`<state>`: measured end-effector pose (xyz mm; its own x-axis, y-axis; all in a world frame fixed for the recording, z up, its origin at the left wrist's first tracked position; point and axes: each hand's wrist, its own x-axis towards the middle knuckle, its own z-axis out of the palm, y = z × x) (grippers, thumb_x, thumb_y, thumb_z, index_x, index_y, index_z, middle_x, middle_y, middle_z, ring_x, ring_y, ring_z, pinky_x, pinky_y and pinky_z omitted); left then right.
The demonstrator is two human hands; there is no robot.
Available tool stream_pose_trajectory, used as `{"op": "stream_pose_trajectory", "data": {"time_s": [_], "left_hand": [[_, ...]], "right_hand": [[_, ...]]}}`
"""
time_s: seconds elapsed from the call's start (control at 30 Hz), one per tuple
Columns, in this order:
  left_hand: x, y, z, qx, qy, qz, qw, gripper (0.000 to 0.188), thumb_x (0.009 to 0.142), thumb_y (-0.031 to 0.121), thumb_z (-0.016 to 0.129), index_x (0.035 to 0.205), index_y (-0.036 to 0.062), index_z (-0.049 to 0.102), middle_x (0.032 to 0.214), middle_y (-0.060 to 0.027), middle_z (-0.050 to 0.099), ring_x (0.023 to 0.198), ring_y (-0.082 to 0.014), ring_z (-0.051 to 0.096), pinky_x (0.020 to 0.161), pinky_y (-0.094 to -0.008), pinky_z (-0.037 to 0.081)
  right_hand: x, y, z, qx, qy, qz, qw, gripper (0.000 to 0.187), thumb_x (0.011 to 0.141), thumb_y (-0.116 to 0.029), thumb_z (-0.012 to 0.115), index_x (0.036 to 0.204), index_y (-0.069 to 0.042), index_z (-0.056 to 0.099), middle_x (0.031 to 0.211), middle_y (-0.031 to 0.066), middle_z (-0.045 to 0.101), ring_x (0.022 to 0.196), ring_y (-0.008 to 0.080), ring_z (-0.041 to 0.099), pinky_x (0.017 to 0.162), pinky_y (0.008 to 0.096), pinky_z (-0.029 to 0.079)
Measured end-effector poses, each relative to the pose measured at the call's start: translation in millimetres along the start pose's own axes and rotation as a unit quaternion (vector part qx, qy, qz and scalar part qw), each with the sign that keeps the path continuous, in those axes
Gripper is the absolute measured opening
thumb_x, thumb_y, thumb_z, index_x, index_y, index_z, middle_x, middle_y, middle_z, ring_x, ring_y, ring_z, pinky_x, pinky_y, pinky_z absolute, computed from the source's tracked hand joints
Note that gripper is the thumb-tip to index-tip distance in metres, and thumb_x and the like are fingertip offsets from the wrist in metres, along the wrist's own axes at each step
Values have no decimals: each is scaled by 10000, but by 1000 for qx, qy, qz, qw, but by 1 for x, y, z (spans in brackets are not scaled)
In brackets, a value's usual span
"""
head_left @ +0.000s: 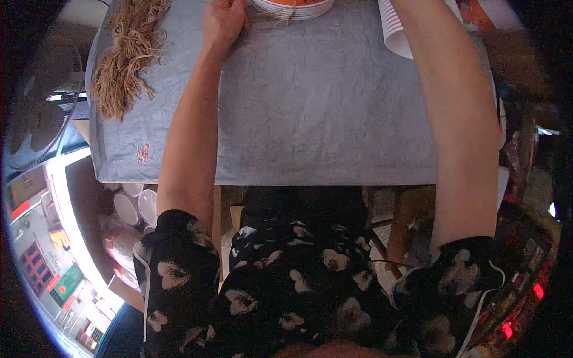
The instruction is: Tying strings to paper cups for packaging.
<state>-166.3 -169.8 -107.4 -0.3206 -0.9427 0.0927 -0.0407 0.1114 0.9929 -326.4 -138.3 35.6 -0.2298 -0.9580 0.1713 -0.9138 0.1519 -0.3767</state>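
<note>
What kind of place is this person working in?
Probably a small food stall or home workshop. A table under a grey cloth holds a bundle of tan fibre strands, a stack of white paper cups and stacked bowls by the left hand.

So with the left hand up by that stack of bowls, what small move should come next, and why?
Probably pull one string clear of the bowls. The left hand rests on the grey cloth at the rim of the stacked white bowls, where a tan strand lies, and the string bundle sits to its left. The right hand is out of frame, so this is a guess.
</note>
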Motion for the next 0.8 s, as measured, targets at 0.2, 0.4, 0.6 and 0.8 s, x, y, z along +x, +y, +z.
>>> {"op": "stream_pose_trajectory", "data": {"time_s": [0.2, 0.4, 0.6, 0.8], "left_hand": [[1, -54, -56, 103, -7, 33, 994, 472, 965, 260, 627, 1350, 9, 522, 1048, -79, 657, 853, -151, 647, 699, -270, 522], [-32, -46, -15, 172, 57, 280, 943, 234, 817, 198, 786, 1007, 92, 699, 1017, -20, 624, 754, -116, 626, 598, -263, 509], [-47, -50, -9, 177, 43, 244, 953, 195, 792, 190, 801, 917, 66, 716, 942, -69, 639, 716, -151, 650, 633, -282, 530], [-47, -48, -5, 223, 85, 216, 947, 341, 773, 241, 823, 1022, 55, 682, 982, -99, 638, 754, -198, 672, 694, -335, 544]], "right_hand": [[3, -19, 16, 12, 11, -29, 999, 1026, 562, -563, 820, 1389, -46, 505, 1367, 241, 517, 1236, 372, 531, 990, 467, 476], [10, 17, 29, -68, 126, -46, 989, 1092, 554, -599, 802, 1448, -78, 450, 1426, 223, 471, 1276, 378, 496, 1050, 463, 428], [6, -13, 12, 13, 15, -15, 1000, 1095, 561, -584, 811, 1461, -90, 431, 1471, 216, 426, 1338, 368, 431, 1072, 466, 404], [0, -15, 8, -47, 24, -14, 999, 1099, 563, -591, 813, 1465, -96, 425, 1482, 220, 409, 1353, 366, 412, 1087, 455, 390]]}}
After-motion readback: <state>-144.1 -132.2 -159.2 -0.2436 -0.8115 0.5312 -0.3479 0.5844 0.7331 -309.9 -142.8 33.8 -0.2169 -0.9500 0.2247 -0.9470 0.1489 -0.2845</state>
